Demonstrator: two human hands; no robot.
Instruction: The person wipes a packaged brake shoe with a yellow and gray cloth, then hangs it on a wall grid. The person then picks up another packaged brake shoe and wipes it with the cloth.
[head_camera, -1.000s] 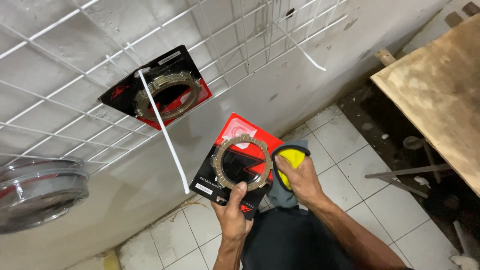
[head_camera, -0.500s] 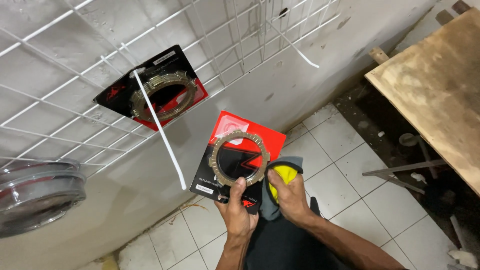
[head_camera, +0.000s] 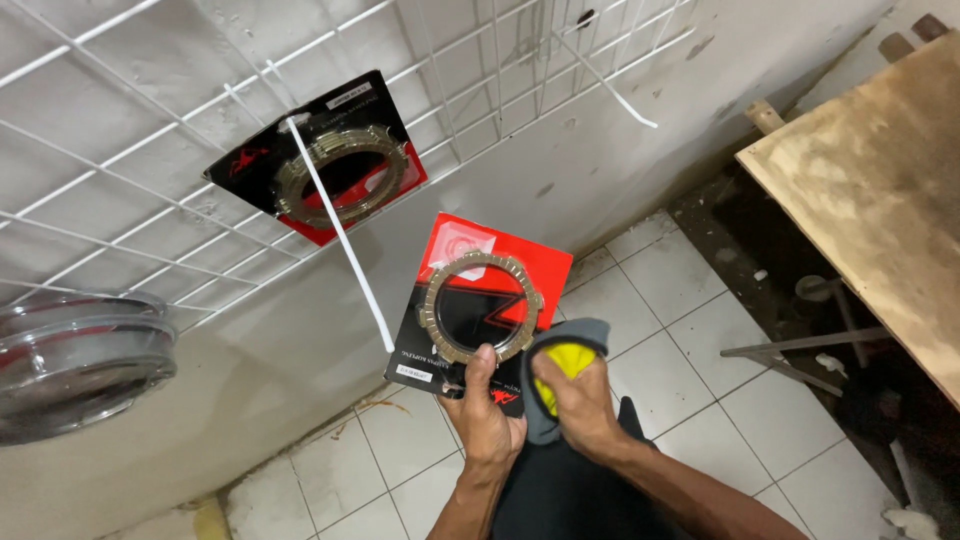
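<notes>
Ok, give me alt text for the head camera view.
A left hand holds a red-and-black card pack with a toothed ring, while the right hand presses a grey-and-yellow cloth beside it. A matching pack hangs on a white wire grid above.

Even, fairly bright light falls from above, so the white wall (head_camera: 620, 150) and floor tiles (head_camera: 680, 330) read clearly with only soft shadows. The far right corner under the wooden board (head_camera: 880, 200) sinks into dark. The clear container (head_camera: 70, 360) at left shows faint glare and blur, and lines bend near the edges.
</notes>
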